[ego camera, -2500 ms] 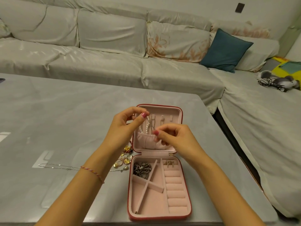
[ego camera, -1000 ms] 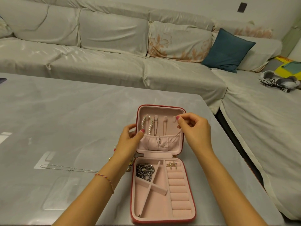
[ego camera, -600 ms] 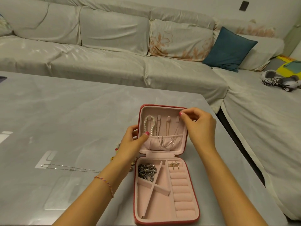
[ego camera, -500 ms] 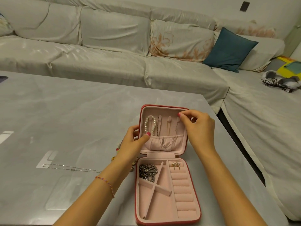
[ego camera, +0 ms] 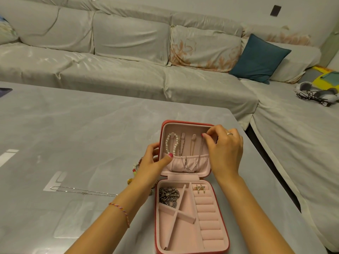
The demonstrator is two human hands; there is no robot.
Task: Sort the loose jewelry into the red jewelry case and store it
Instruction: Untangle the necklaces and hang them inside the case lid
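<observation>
Open on grey marble-look table (ego camera: 77, 129): red zip jewelry case with pink lining (ego camera: 190, 241). Gripping lid's left edge, thumb on pocket: left hand (ego camera: 152, 164). Pinching thin silver chain (ego camera: 199, 154) at lid hook: right hand (ego camera: 222, 151). Loose beside case: fine silver necklace (ego camera: 82, 191).

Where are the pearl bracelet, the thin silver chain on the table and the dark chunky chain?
pearl bracelet (ego camera: 172, 143), head view, left strand of pearls.
thin silver chain (ego camera: 82, 191), head view, middle of its length.
dark chunky chain (ego camera: 168, 196), head view, centre of the heap.
</observation>
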